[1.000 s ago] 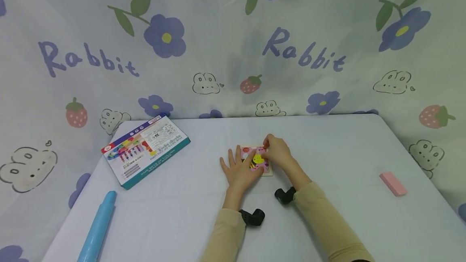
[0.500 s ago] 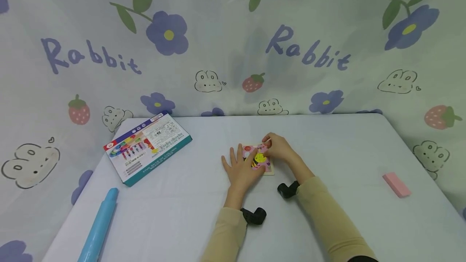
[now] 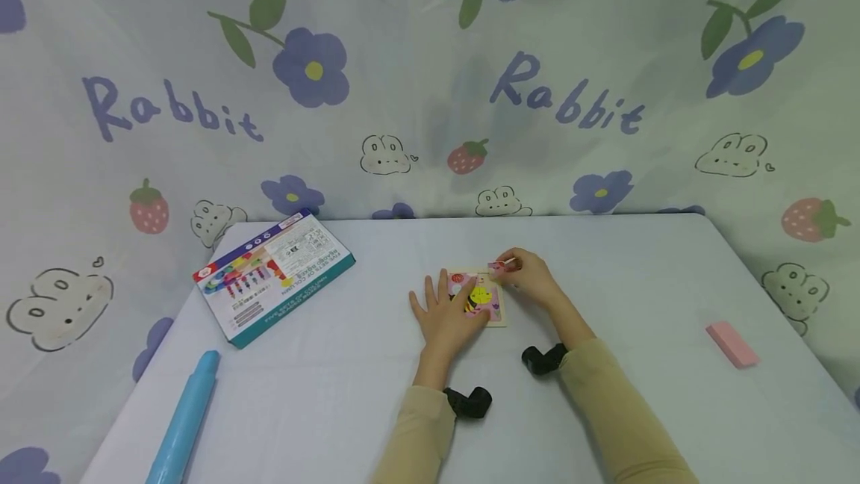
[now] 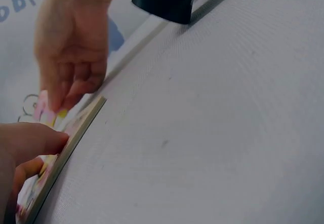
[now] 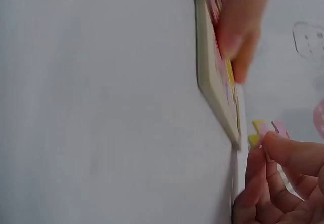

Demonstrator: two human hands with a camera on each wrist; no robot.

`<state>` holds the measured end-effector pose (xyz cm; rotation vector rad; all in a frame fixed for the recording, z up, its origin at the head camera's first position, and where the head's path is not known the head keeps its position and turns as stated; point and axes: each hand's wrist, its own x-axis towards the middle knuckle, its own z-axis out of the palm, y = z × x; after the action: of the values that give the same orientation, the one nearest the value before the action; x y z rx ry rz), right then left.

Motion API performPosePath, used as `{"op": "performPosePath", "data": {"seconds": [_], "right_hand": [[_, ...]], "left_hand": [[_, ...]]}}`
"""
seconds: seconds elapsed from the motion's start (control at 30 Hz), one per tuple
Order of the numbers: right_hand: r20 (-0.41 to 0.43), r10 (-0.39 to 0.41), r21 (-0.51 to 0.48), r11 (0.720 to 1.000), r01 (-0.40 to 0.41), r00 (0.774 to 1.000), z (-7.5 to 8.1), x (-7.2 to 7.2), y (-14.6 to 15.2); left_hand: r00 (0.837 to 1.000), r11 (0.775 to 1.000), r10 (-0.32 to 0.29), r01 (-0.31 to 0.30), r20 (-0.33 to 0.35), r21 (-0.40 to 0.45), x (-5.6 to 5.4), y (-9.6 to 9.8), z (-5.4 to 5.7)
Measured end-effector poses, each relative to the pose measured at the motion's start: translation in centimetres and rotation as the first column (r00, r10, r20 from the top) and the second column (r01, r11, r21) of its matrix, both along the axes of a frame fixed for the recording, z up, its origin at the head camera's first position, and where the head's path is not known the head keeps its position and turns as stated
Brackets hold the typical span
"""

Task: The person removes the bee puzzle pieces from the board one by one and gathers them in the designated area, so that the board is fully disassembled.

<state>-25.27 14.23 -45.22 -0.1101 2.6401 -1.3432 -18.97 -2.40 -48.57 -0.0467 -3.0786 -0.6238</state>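
My left hand lies with spread fingers on a small wooden jigsaw puzzle board, holding it against the table. A yellow and black bee on pink shows beside the thumb; the fingers cover the board's left part. At the board's upper right corner, my right hand pinches a puzzle piece between thumb and fingers. That piece is pink and yellow, raised off the board. Part of the puzzle's top right is uncovered down to the pale wood.
A boxed toy set lies at the back left of the white table. Near the left edge is a light-blue tube-shaped object. A pink block sits at the right. Behind hangs a patterned curtain.
My right hand has drawn slightly right and away from the board's corner, and the pinched piece now shows apart from the puzzle. The left hand stays in place.
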Motion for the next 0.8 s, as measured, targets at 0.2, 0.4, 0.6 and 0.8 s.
{"op": "performPosePath", "data": {"seconds": [0.2,0.4,0.6,0.8], "right_hand": [[0.090,-0.087,-0.133,0.986,0.098,0.992,-0.2,0.2,3.1],[0.094,-0.149,-0.184,0.969,0.164,0.984,-0.3,0.9,5.6],[0.093,-0.208,-0.266,0.937,0.226,0.974,-0.1,1.8,7.7],[0.080,-0.287,-0.260,0.918,0.298,0.954,0.0,2.2,9.4]], "left_hand": [[1.000,1.000,0.005,-0.005,0.003,0.004,0.0,0.1,0.1],[1.000,1.000,0.001,-0.001,0.002,0.008,0.1,0.0,-0.1],[1.000,1.000,-0.001,0.001,-0.003,0.015,0.1,0.0,-0.1],[1.000,1.000,-0.001,0.001,-0.007,0.012,0.0,0.0,-0.2]]}}
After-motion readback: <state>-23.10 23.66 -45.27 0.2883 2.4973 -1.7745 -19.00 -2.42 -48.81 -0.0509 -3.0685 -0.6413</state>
